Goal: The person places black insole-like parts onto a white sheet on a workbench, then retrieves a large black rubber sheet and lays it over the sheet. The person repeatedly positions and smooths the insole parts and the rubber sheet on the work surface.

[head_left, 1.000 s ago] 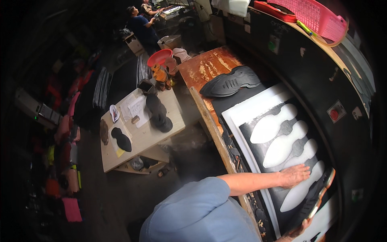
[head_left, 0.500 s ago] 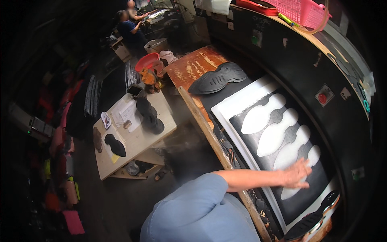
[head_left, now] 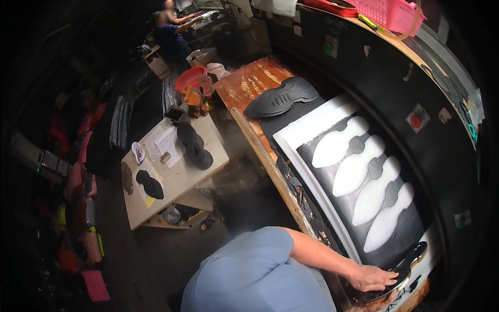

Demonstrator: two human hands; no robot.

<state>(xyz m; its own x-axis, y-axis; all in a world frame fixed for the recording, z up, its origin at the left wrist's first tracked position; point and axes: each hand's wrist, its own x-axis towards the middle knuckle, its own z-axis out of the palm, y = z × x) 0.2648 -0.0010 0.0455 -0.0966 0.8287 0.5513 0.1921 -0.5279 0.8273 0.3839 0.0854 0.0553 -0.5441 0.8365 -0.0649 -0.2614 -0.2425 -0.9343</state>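
Observation:
At the lower right lies a sole-shaped cutting die (head_left: pixel 417 255) with a shiny rim and black material inside. My left hand (head_left: pixel 371 278) rests on its near end, fingers stretched across the top. My right hand (head_left: pixel 385 301) shows only in part beneath the left, with its fingers curled at the die's lower edge. Just beyond my hands, a black sheet (head_left: pixel 416 229) lies on a white board (head_left: pixel 304 161). Several sole-shaped cutouts (head_left: pixel 382 229) in the sheet show white.
A stack of black sole pieces (head_left: pixel 280 99) sits at the bench's far end. Black scraps (head_left: pixel 306 208) line the wooden edge (head_left: pixel 270 171). A dark machine wall (head_left: pixel 384 88) rises behind the board. To the left stands a small table (head_left: pixel 208 140) with more black soles (head_left: pixel 195 148). Two people work far back.
My left hand has moved from the cutouts down to the die, uncovering the nearest cutout. My right hand has come into view there. The die has shifted slightly.

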